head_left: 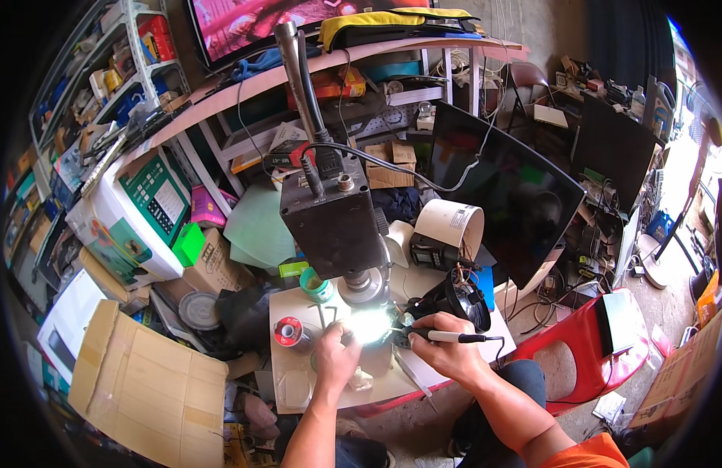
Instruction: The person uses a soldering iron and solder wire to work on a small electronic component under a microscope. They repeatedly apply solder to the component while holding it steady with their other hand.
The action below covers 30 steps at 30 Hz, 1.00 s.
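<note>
My right hand (448,352) grips a pen-shaped soldering iron (456,337), its pale handle and black cord pointing right. The tip end points left toward a patch of strong white glare (368,326). On the left side of that glare my left hand (336,357) has its fingers closed in a pinch; what they hold is washed out. A black microscope-like device (329,222) rises just beyond the hands. Left of my left hand stands a spool of solder wire (289,332) with a red label. Metal tweezers (414,376) lie below my right hand on the small white table (329,396).
Past my right hand sits a black round-framed device (471,300). A green tub (315,285) stands at the table's far left. To the right is a red plastic stool (587,347); a cardboard box (150,382) is at the left. A large dark screen (505,187) leans behind.
</note>
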Available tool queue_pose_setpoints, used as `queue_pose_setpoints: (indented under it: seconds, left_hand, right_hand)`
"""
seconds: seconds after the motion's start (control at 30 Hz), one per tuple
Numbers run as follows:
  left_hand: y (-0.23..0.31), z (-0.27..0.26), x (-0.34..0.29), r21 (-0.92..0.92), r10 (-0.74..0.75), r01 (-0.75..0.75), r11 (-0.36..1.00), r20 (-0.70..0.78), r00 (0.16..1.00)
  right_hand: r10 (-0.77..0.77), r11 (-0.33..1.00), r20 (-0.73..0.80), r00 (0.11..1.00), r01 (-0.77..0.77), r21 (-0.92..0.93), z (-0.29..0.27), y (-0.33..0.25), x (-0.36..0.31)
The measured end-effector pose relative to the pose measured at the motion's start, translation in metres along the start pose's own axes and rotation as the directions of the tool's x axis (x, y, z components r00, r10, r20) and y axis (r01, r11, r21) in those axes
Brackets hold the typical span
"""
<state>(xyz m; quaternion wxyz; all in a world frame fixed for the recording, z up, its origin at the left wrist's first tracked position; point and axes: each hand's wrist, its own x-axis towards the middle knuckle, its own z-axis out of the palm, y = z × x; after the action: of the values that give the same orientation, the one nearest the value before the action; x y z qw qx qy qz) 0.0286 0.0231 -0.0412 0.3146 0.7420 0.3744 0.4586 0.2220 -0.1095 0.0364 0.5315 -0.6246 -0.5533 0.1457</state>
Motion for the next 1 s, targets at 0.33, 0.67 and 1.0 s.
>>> queue_pose_setpoints:
  seconds: [0.33,0.67,1.0]
  left_hand:
    - [0.001,-0.001,0.0,0.001,-0.024,0.024,1.0,0.014,1.0]
    - [-0.009,-0.004,-0.001,0.078,-0.039,0.035,0.996,0.058,0.998]
    - [0.001,-0.005,0.001,0.057,-0.03,0.027,0.998,0.053,0.998]
  right_hand:
    - [0.004,1.0,-0.012,1.0,-0.004,0.015,0.002,0.004,-0.001]
    - [-0.004,1.0,-0.007,1.0,0.004,0.005,0.001,0.002,0.0]
    - [0.026,1.0,-0.003,1.0,-0.026,0.014,0.001,0.0,-0.001]
